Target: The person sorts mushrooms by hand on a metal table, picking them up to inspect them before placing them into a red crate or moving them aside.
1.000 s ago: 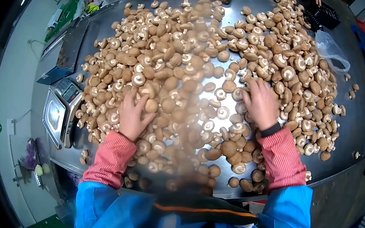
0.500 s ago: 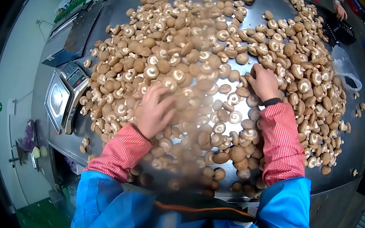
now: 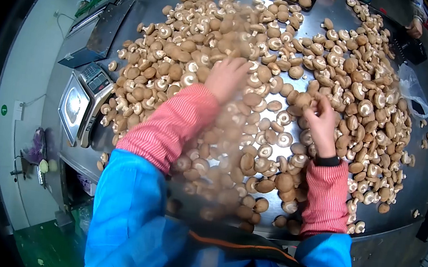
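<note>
A weighing scale (image 3: 81,106) sits far left, with mushrooms (image 3: 181,55) heaped beside it. The left hand (image 3: 226,76) lies palm-down on the heap, and whether its grip closes on anything cannot be told. The right hand (image 3: 322,120) pinches one mushroom (image 3: 303,99). A careless sweep could bruise caps or roll strays off the steel counter (image 3: 423,170).

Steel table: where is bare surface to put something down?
Bare steel runs down the table on the right, between the mushrooms and the rim, below the plastic bag. A small patch lies between the left hand and right hand. Elsewhere mushrooms crowd up to the scale.
</note>
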{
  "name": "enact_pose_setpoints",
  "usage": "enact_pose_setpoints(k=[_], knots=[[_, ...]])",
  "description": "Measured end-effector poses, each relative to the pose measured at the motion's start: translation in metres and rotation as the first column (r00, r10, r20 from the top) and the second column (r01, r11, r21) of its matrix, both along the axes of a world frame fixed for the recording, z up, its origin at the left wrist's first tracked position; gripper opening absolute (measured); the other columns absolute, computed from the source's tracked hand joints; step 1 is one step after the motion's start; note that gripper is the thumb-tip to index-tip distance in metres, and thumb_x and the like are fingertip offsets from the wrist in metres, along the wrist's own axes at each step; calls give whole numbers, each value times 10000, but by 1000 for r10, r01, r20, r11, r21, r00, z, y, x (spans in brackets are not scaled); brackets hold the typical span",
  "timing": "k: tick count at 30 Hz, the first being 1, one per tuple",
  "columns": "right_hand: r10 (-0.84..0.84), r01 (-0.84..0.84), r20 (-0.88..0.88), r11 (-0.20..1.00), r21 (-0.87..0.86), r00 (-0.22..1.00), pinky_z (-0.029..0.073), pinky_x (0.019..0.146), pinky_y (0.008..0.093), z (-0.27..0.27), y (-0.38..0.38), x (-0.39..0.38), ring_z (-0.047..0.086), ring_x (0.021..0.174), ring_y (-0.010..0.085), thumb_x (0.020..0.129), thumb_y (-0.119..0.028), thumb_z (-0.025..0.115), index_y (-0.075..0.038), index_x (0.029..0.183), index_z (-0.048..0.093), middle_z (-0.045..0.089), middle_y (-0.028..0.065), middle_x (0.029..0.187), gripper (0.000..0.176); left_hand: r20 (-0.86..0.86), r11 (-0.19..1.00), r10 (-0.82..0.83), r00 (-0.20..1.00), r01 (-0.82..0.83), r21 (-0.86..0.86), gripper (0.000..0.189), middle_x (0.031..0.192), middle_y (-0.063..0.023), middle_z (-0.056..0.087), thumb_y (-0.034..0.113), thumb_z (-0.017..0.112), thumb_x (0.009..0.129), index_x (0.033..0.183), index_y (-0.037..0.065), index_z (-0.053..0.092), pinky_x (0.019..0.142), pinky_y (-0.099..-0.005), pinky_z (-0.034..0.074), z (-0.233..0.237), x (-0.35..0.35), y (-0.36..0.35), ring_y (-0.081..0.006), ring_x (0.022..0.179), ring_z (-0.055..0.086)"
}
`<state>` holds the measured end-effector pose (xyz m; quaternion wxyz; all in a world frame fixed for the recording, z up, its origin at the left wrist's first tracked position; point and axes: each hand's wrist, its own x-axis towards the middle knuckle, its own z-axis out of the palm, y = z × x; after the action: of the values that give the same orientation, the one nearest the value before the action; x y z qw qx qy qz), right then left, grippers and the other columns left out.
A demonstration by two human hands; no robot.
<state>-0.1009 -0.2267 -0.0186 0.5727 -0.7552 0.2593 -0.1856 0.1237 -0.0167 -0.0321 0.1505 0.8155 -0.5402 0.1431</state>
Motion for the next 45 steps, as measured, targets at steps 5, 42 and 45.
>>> enact_pose_setpoints(k=[5,42,45], knots=[[-123,-333,361,204,921,924,539,752,351,-9,50,-35,651,894,192,980,-303,519,-47,1302,553,654,60,1110,412,138,899,159,978,-201,388,387,1142,-57,596,97,615,846,1228,150,652,845,-428,481,-3,35,-31,-276,1155,558],[90,-265,249,339,903,964,509,801,323,9,129,-165,624,944,244,867,-433,613,21,1397,461,627,168,1150,714,-663,941,-339,668,258,-221,624,1184,-118,547,462,781,803,1314,144,615,905,-434,445,49,-239,79,-327,1064,552],[33,-246,260,458,854,965,474,439,304,11,125,-217,593,593,256,888,-497,637,-22,1207,570,605,238,1049,576,-532,947,-320,784,252,-198,619,1224,-130,535,455,766,821,1342,168,598,943,-471,440,44,-237,92,-339,1116,533]])
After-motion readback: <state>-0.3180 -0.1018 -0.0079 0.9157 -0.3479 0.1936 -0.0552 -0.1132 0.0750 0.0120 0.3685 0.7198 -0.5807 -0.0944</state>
